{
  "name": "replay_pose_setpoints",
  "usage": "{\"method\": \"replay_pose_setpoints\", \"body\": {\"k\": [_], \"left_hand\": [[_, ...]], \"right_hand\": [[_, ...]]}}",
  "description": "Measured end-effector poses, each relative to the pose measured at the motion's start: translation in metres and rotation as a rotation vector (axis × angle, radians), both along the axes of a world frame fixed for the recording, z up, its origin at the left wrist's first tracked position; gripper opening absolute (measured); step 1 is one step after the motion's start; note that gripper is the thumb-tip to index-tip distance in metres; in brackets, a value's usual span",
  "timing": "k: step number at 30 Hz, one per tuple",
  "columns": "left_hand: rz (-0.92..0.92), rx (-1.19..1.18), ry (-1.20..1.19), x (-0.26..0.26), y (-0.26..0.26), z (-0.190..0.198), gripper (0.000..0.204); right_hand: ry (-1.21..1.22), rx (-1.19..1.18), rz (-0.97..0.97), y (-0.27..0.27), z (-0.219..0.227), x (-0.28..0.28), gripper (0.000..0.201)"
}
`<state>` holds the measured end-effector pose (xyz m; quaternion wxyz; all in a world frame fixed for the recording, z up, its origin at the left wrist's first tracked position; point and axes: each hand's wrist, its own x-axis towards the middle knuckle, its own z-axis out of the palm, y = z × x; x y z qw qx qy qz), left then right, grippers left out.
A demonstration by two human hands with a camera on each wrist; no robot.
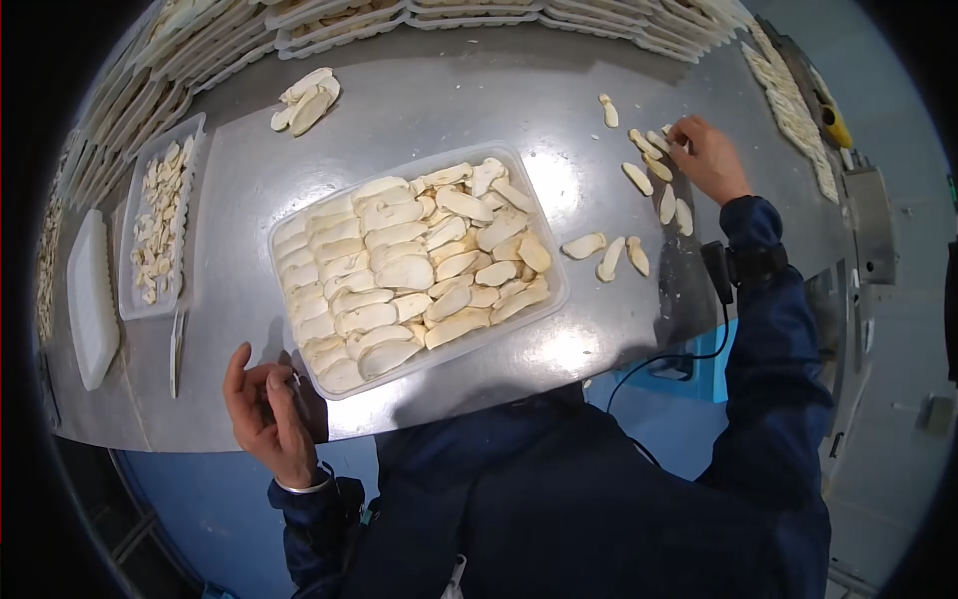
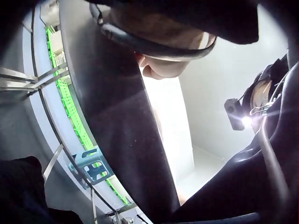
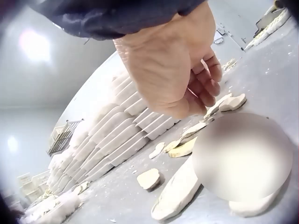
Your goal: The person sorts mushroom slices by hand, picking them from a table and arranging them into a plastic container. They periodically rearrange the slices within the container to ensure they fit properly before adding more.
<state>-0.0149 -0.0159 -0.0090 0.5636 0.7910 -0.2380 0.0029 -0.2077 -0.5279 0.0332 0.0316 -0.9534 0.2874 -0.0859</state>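
Observation:
A white plastic tray (image 1: 562,290) filled with overlapping pale slices (image 1: 404,272) lies on the metal table. At the right, my right hand (image 1: 711,163) is over a loose group of slices (image 1: 659,168), its fingertips at the farthest ones. In the right wrist view the fingers of that hand (image 3: 180,70) are bent and relaxed just above slices (image 3: 232,102), with nothing visibly held. My left hand (image 1: 269,417) hovers by the tray's near left corner, fingers loosely bent and empty. Only part of the left hand (image 2: 163,66) shows in the left wrist view.
Stacked trays (image 1: 349,22) line the table's far edge. On the left are a tray of small pieces (image 1: 160,215), a white lid-like tray (image 1: 93,299) and a thin knife-like tool (image 1: 177,354). A small slice pile (image 1: 307,102) lies beyond the main tray. A cable (image 1: 649,364) hangs near my right sleeve.

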Motion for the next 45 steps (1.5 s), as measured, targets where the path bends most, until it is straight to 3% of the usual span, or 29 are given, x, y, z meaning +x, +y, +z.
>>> {"method": "replay_pose_setpoints", "body": {"k": [7,13,25,28,31,35,39,45], "left_hand": [[-0.007,-0.022,0.015,-0.001,-0.001,0.0,0.037],[-0.014,-0.002,-0.025,0.0,-0.002,0.001,0.037],[-0.001,-0.032,0.017,0.0,0.0,0.001,0.039],[0.007,-0.04,0.027,-0.001,-0.001,0.001,0.039],[0.004,-0.027,0.029,-0.001,-0.001,0.002,0.039],[0.017,-0.022,0.021,-0.001,-0.001,0.003,0.039],[0.006,-0.046,0.029,-0.001,-0.002,0.003,0.039],[0.006,-0.053,0.033,-0.002,-0.002,0.003,0.039]], "right_hand": [[-0.076,0.013,0.063,0.001,-0.004,0.009,0.017],[0.041,0.097,0.009,0.029,0.009,0.017,0.022],[0.061,-0.25,0.083,0.034,-0.006,0.036,0.016],[-0.04,-0.126,0.069,0.039,0.003,0.038,0.017],[-0.1,0.098,0.242,0.061,0.01,0.045,0.02],[-0.091,0.144,0.381,0.064,-0.001,0.053,0.02],[-0.08,0.188,0.135,0.071,0.005,0.045,0.019],[-0.088,0.202,0.172,0.081,-0.007,0.044,0.019]]}}
